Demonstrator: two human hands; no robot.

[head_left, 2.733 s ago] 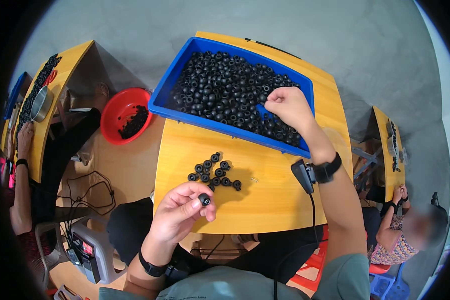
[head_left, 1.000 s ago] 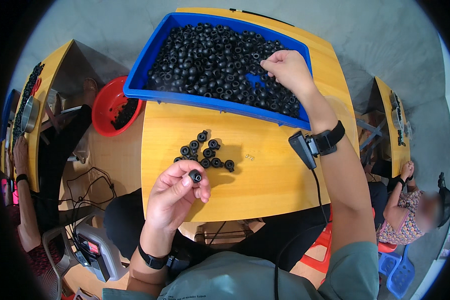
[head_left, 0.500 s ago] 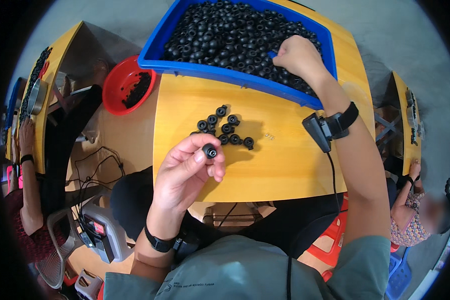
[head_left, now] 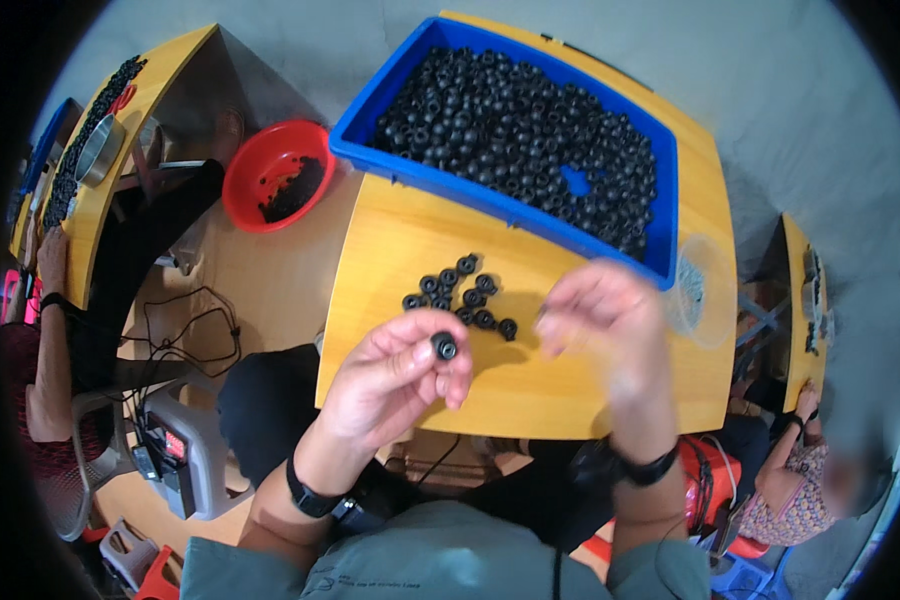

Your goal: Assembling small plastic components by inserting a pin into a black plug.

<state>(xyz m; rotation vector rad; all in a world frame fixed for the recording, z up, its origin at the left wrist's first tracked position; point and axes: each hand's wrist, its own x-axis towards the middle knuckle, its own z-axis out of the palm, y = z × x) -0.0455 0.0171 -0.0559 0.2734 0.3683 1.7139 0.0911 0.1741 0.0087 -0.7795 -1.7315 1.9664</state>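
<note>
My left hand [head_left: 385, 385] pinches a small black rounded part [head_left: 444, 346] between thumb and fingers, above the near half of the yellow table [head_left: 390, 250]. The part's open end, with a pale ring inside, faces up and toward the right. To its right hovers my right hand [head_left: 610, 315], smeared by motion; whatever is in its fingers cannot be made out. Just beyond my left hand, several similar black parts [head_left: 473, 298] lie in a loose cluster. A blue bin [head_left: 400, 170] full of loose black parts [head_left: 510, 130] stands at the table's far side.
Beside the bin's right corner sits a clear shallow dish [head_left: 690, 290] with tiny pale pieces. A red basin [head_left: 238, 195] holding black bits is left of the table. Co-workers sit at yellow tables on both sides, one with a metal bowl [head_left: 100, 152]. Cables [head_left: 195, 325] trail at lower left.
My right hand has come out of the blue bin, back toward me over the table. My left hand still holds its black part. The whole view has shifted, and the clear dish now shows.
</note>
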